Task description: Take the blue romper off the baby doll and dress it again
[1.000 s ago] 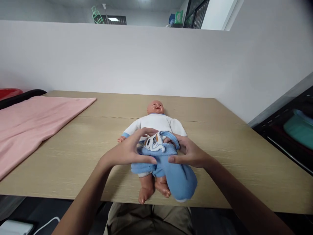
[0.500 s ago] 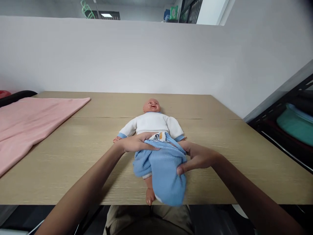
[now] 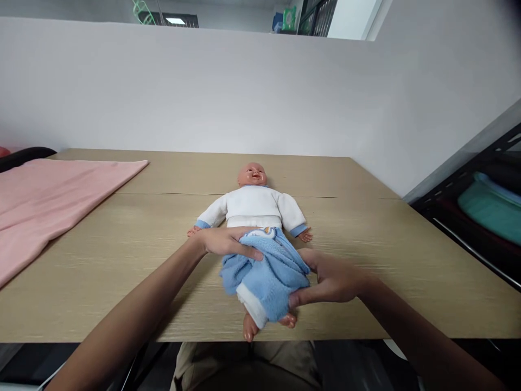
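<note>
A baby doll [image 3: 253,203] lies on its back, head away from me, in a white top with blue cuffs. Light blue trousers [image 3: 271,277] with white trim lie bunched over its hips and legs. My left hand [image 3: 228,241] is closed on the trousers near the waist, thumb on top and fingers hidden by cloth. At the other side, my right hand [image 3: 328,278] pinches the trousers lower down, its thumb in front. Both doll feet [image 3: 249,327] show beneath the cloth, close to the table's near edge. The upper legs are covered.
The doll rests on a wood-grain table [image 3: 163,217]. A pink cloth [image 3: 52,206] is spread at the left, with a black object [image 3: 28,156] behind it. A white wall [image 3: 203,92] rises beyond the table. At right, a black rack [image 3: 468,222] holds a green cloth [image 3: 492,203].
My right hand has moved down and slightly toward me. The trouser leg has ridden up, baring the doll's second foot, and the doll's hand by my right hand is now visible.
</note>
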Tool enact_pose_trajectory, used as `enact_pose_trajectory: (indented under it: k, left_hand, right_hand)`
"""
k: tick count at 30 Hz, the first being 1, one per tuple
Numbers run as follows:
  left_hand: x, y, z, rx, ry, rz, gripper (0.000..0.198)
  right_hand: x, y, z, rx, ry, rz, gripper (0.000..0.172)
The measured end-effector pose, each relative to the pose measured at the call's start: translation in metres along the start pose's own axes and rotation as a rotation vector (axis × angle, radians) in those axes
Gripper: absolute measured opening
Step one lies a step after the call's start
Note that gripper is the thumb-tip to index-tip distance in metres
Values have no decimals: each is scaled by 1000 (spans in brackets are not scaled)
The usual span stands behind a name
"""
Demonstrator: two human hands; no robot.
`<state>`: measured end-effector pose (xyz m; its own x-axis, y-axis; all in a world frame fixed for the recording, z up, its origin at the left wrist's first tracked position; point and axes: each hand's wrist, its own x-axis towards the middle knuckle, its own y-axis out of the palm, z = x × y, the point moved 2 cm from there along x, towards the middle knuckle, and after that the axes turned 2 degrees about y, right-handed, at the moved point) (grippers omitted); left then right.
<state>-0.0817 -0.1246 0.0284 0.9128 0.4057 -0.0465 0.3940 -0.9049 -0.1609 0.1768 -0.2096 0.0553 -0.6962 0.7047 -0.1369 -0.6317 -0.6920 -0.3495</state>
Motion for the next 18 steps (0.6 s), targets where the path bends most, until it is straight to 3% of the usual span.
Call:
enact_pose_trajectory:
  k: [2, 6, 9, 11, 14, 18]
  left_hand:
    - [0, 1, 1, -54, -30, -15, 55]
    - [0, -1, 11, -203, -47, -29, 71]
    - [1, 3, 12, -205, -10, 69, 85]
    - [2, 9, 6, -147, -6, 126, 78]
    - [3, 18, -3, -61, 11, 137, 50]
    - [7, 24, -7, 77, 55, -67, 19]
  right_hand:
    - [-2, 6, -4, 94, -35, 21, 41]
    - [-10, 19, -16, 249, 1, -97, 47]
    - [-13, 34, -15, 339, 57, -79, 56]
    - [-11, 43, -10, 352, 86, -103, 65]
    - [-5, 48, -2, 191, 124, -332, 59]
    - [-3, 47, 4, -282, 5, -763, 30]
